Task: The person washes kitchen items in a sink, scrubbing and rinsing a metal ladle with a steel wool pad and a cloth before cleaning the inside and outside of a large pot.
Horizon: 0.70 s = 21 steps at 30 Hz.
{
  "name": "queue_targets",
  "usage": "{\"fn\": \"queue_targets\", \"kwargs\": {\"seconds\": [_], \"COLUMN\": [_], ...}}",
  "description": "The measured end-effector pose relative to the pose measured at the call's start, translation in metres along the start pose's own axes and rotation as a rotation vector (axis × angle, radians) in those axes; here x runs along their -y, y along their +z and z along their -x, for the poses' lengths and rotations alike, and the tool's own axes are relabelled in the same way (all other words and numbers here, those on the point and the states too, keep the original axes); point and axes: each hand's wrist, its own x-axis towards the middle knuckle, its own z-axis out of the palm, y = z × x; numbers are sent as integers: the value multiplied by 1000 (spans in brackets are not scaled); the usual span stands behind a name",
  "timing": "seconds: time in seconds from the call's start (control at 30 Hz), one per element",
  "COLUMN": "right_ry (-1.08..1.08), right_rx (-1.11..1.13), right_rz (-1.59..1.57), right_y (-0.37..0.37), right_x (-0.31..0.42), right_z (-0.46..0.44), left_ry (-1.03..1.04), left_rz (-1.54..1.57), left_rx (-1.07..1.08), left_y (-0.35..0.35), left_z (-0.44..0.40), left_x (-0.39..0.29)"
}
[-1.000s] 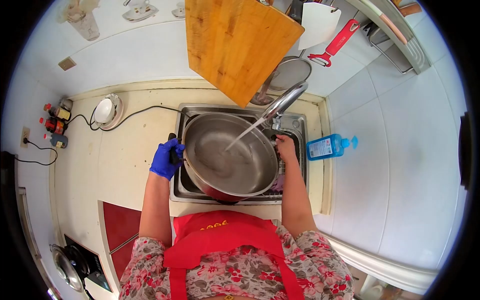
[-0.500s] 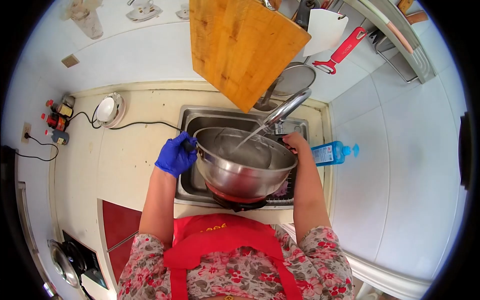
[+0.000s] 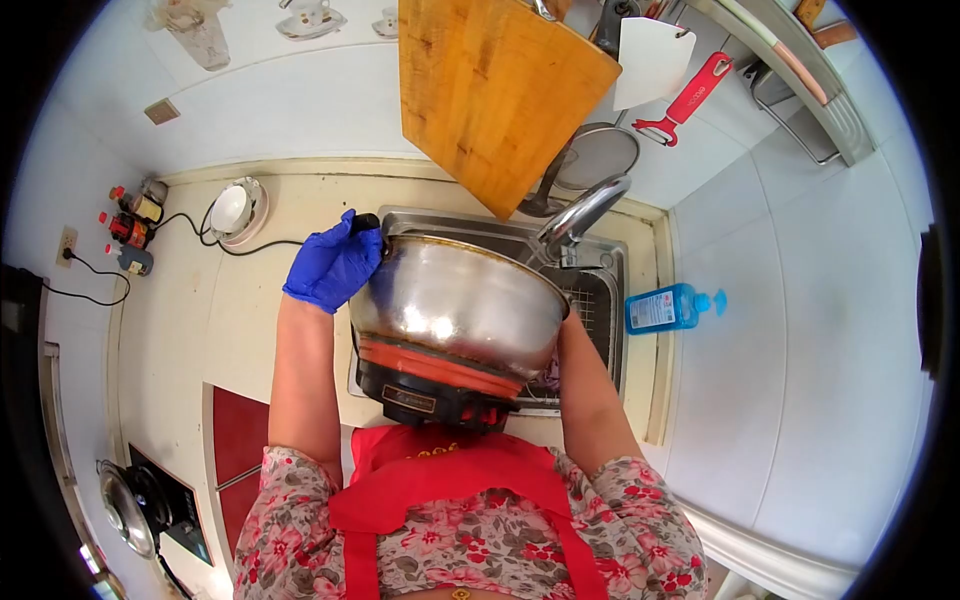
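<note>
A large steel pot point(image 3: 455, 300) with a red and black base is tilted steeply away from me over the sink point(image 3: 605, 262), so its outer side and base face me and its inside is hidden. My left hand point(image 3: 338, 262), in a blue glove, is closed on the black handle at the pot's left. At the right rim is my bare right hand point(image 3: 568, 325), mostly hidden behind the pot, its fingers out of sight. The curved faucet point(image 3: 590, 210) rises just behind the pot.
A blue soap bottle point(image 3: 662, 308) lies right of the sink. A wooden cutting board point(image 3: 500, 95) hangs above. On the left counter are bowls point(image 3: 235, 210), a black cord and several sauce bottles point(image 3: 128, 230). A red peeler point(image 3: 690, 100) hangs on the wall.
The pot has tipped from nearly level to steeply away from me, showing its base. My left hand has risen with its handle. The water stream seen earlier is no longer visible.
</note>
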Motion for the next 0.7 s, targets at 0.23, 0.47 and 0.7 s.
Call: {"fn": "queue_targets", "kwargs": {"seconds": [0.23,0.47,0.7], "right_ry": [-167,-212,-394], "right_rx": [21,50,-292], "right_rz": [-213,-60,-239], "right_y": [38,-14,-4], "right_x": [12,110,199], "right_z": [12,36,19], "left_ry": [91,312,594], "left_rz": [-118,-239,-151], "left_rx": [7,-24,-594], "left_y": [30,32,-4], "left_z": [46,138,204], "left_x": [-8,-37,-65]}}
